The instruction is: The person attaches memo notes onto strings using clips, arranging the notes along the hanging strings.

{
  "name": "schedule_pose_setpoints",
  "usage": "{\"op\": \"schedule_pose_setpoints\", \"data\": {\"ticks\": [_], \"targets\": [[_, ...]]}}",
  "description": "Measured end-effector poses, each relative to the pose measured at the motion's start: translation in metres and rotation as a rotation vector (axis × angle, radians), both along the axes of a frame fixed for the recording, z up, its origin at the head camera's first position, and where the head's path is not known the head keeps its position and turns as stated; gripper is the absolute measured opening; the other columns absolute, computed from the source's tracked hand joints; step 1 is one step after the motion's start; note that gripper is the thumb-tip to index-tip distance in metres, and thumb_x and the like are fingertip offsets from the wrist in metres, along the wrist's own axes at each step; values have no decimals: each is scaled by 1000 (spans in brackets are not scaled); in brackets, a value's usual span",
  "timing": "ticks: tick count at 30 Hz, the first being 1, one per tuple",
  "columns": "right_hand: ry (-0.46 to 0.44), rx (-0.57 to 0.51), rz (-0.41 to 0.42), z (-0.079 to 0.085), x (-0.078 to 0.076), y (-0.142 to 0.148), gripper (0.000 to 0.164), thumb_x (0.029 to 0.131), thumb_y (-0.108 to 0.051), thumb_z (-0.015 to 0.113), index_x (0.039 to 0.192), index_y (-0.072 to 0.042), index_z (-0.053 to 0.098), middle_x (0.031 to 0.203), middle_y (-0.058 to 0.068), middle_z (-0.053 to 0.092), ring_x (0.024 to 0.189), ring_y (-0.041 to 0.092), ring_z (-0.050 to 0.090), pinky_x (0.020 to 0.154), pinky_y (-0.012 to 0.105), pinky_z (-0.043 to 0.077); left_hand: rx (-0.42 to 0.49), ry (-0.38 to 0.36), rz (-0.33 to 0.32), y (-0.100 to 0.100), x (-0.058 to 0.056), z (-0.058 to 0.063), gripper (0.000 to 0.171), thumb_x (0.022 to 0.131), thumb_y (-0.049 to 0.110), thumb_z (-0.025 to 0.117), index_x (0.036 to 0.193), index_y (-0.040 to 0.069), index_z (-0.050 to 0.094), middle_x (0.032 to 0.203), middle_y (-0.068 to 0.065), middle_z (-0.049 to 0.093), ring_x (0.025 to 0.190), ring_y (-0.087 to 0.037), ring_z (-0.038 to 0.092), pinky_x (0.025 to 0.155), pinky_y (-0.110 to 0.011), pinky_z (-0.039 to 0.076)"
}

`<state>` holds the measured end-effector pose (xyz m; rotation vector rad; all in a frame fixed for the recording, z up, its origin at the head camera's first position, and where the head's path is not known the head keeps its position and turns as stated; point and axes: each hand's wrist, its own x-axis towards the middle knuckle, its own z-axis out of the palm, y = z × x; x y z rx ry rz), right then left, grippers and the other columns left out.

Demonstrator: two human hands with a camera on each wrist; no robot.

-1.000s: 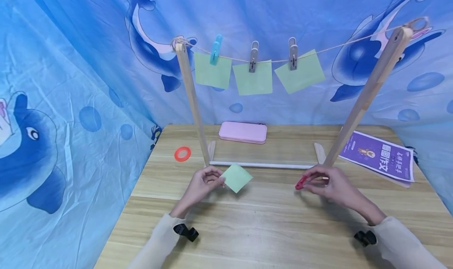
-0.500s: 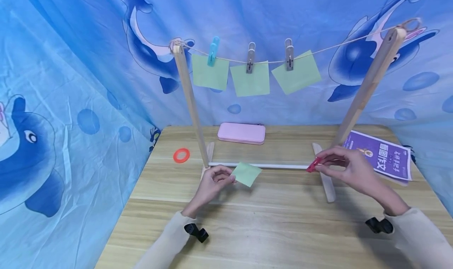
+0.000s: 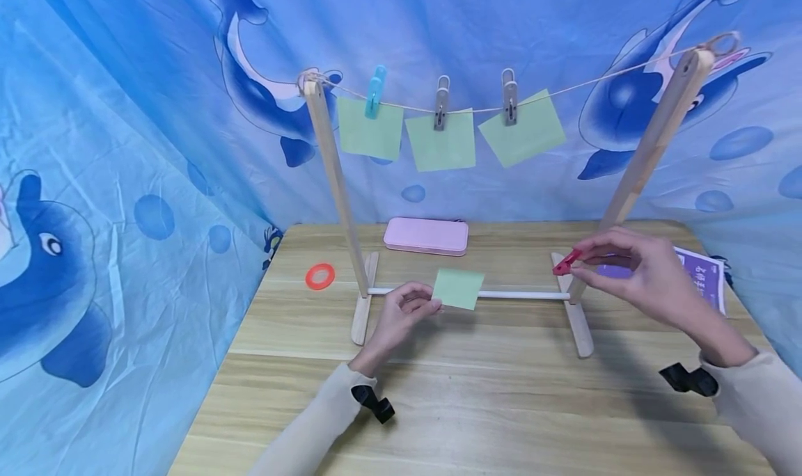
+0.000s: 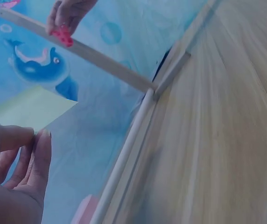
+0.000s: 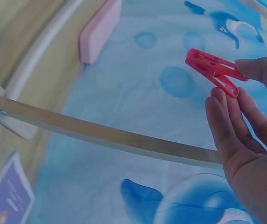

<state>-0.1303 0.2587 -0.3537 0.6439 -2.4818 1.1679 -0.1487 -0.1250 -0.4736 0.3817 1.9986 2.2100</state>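
Between thumb and fingers my left hand pinches a light green paper square by its lower left corner, above the table and in front of the white crossbar. My right hand pinches a red clothespin by its handle ends, raised near the right post. Over both hands a string spans two wooden posts. Three green papers hang from it: the left paper under a blue clothespin, the middle paper and the tilted right paper under grey clothespins.
A pink case lies behind the white crossbar. At left is a red ring. The right post stands beside a purple booklet, partly covered by my right hand. A blue dolphin-print curtain hangs behind the table.
Both hands have risen off the table area. My left hand has carried the green paper rightward and up; my right hand has moved up and right with the red clothespin.
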Motion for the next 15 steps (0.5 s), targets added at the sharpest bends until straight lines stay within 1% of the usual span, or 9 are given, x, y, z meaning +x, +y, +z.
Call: {"op": "schedule_pose_setpoints", "data": {"ticks": [4,8,12,15], "targets": [[64,46,-4,18,1,1,40,78,5,88,109,-16,77,101,-4,75,88,-8,71,79,5,55,29,2,-20,15,-6,1,27,95,-4,70,117,-14,60,97,3,72,90,-15,77,90,-33,64],[105,80,3,39,2,1,41,77,11,85,108,-15,77,102,-4,74,89,-11,71,76,6,56,71,26,-32,31,-12,2,23,96,-4,68,115,-13,60,96,3,72,90,-12,76,90,-30,64],[134,93,9,57,3,1,42,76,16,83,106,-13,77,101,-10,73,89,-13,70,76,5,55,121,30,-44,46,-16,6,19,96,-7,67,113,-12,60,95,3,73,90,-10,76,90,-27,63],[169,96,6,68,2,2,45,74,20,82,106,-10,77,99,-16,71,87,-14,68,77,3,54,137,28,-41,57,-18,10,20,95,-7,69,112,-11,61,97,3,71,92,-9,75,91,-27,63]]}}
